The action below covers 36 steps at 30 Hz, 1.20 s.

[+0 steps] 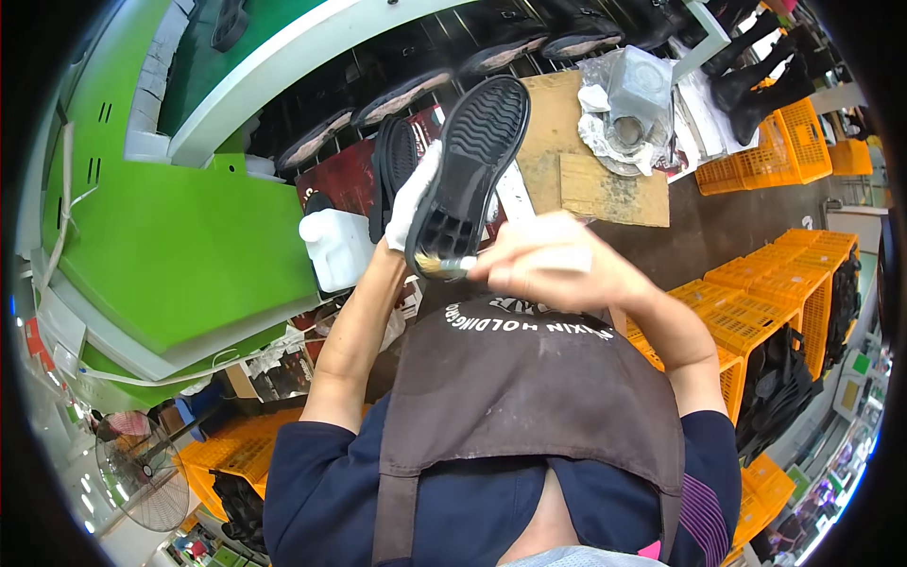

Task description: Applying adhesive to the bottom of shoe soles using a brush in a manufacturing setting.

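Observation:
My left hand (414, 198), in a white glove, grips a black shoe sole (477, 132) along its left edge. The sole is tilted up with its wavy tread toward me and its heel end nearest my body. In my right hand (553, 253), which is bare and slightly smeared by motion, is a brush (433, 266) with a pale handle. Its light bristles touch the heel end of the sole. Behind the gloved hand stands another black sole (399, 156), partly hidden. A white plastic jug (336, 248) is just left of my left wrist.
Stained cardboard (614, 192) lies beyond my right hand, with a plastic-wrapped clear container (641, 87) behind it. Black footwear (402, 96) lines a rack at the back. A green machine (179, 246) fills the left side; orange crates (770, 283) stand at the right.

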Each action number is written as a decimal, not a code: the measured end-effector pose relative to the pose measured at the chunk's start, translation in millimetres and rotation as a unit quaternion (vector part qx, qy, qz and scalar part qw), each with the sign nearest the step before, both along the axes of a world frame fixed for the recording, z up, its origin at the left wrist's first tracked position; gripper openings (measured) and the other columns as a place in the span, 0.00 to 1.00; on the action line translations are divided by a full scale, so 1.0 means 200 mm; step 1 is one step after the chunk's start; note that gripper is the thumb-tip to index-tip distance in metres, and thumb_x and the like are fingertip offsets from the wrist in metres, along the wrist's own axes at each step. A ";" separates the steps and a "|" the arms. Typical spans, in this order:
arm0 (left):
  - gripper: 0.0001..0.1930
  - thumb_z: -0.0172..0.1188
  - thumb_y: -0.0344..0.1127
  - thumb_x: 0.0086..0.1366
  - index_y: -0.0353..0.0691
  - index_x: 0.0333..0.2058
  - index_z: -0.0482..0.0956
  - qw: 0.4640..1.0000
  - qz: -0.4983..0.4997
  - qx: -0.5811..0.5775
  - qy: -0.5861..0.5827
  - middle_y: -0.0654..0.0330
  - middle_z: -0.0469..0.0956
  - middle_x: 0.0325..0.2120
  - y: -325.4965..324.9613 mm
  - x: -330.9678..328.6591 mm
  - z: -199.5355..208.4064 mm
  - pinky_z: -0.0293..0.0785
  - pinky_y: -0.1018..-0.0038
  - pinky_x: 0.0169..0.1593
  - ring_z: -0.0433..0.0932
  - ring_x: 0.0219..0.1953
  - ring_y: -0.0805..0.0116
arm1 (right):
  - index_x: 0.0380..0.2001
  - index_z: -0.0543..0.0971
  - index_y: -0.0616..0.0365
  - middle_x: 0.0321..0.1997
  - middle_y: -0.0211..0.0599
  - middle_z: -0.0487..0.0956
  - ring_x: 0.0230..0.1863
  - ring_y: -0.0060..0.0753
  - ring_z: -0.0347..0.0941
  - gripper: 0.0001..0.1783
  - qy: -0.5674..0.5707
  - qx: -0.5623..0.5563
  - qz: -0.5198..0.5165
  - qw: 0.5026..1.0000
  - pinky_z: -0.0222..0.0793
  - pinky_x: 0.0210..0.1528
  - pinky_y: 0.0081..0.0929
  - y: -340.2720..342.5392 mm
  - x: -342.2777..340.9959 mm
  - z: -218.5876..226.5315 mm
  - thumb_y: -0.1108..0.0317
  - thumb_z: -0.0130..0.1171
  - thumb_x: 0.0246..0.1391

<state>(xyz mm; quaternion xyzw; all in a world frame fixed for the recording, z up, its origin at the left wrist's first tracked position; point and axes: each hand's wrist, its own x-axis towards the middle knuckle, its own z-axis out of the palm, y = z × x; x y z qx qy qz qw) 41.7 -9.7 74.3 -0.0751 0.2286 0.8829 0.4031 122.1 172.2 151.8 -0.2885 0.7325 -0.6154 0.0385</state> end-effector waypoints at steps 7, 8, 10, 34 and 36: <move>0.23 0.44 0.49 0.69 0.40 0.54 0.66 0.991 -0.055 -0.103 0.067 0.57 0.74 0.44 -0.01 0.05 0.08 0.77 0.74 0.41 0.77 0.38 0.70 | 0.30 0.82 0.61 0.18 0.29 0.76 0.16 0.14 0.67 0.10 -0.205 0.002 -0.202 0.958 0.63 0.19 0.12 0.30 -0.38 -0.03 0.65 0.60 0.50; 0.22 0.44 0.49 0.69 0.40 0.54 0.67 0.991 -0.047 -0.108 0.058 0.57 0.75 0.43 -0.01 0.06 0.09 0.78 0.74 0.39 0.77 0.37 0.70 | 0.30 0.83 0.61 0.18 0.29 0.76 0.17 0.13 0.67 0.10 -0.183 0.032 -0.243 0.952 0.63 0.19 0.11 0.32 -0.40 -0.03 0.65 0.59 0.51; 0.22 0.44 0.49 0.68 0.40 0.53 0.68 0.993 -0.025 -0.106 0.041 0.57 0.76 0.41 -0.01 0.06 0.09 0.78 0.74 0.39 0.77 0.36 0.70 | 0.29 0.82 0.59 0.22 0.33 0.78 0.20 0.22 0.71 0.08 -0.009 0.083 -0.272 0.959 0.68 0.24 0.16 0.35 -0.43 -0.06 0.67 0.60 0.50; 0.23 0.38 0.51 0.70 0.38 0.52 0.67 0.997 0.028 -0.048 0.046 0.58 0.76 0.38 0.05 -0.01 0.04 0.77 0.78 0.39 0.77 0.34 0.70 | 0.33 0.79 0.62 0.24 0.37 0.78 0.23 0.29 0.74 0.07 0.081 0.057 -0.001 0.995 0.69 0.24 0.24 0.04 0.00 0.02 0.74 0.59 0.47; 0.24 0.38 0.50 0.70 0.38 0.53 0.67 0.995 0.067 -0.069 0.034 0.58 0.76 0.42 0.08 0.01 0.04 0.76 0.77 0.42 0.77 0.38 0.70 | 0.31 0.81 0.63 0.25 0.35 0.79 0.22 0.23 0.74 0.08 -0.062 -0.002 0.001 0.998 0.69 0.23 0.21 0.10 -0.07 0.02 0.70 0.59 0.49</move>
